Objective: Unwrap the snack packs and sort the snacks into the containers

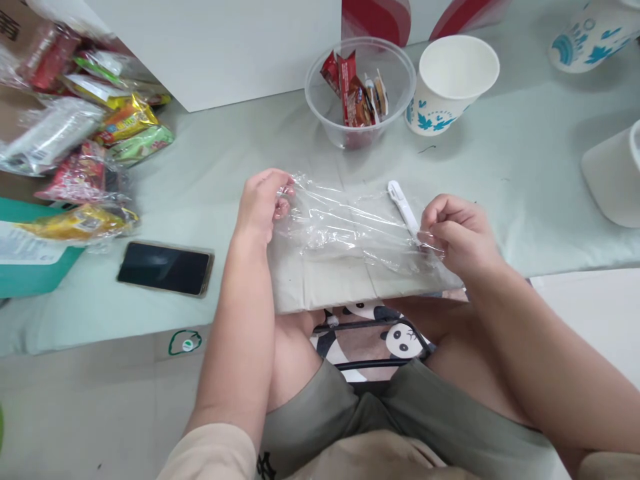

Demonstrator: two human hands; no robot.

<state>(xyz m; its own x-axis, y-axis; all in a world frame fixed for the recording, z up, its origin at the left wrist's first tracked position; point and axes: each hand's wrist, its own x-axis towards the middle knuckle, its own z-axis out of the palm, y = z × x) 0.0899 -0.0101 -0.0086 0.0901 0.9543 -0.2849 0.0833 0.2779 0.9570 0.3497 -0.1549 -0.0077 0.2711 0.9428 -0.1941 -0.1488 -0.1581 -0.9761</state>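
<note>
A clear, crinkled plastic bag [340,230] is stretched between both hands, just over the near edge of the table. My left hand [265,203] pinches its left end with curled fingers. At the other end, the closed fingers of my right hand [457,233] grip the plastic's right edge. Beside my right fingers lies a slim white plastic tool [404,208] with a rounded, slotted end. Its lower end is partly covered by the film and fingers, so I cannot tell whether they touch it.
A clear plastic bowl [320,110] with wrapped snacks stands behind the bag, beside a white paper cup [440,113]. More cups stand right. A phone [165,268] lies left of my arm, near piled snack packets [80,147]. A white box [225,47] stands at the back.
</note>
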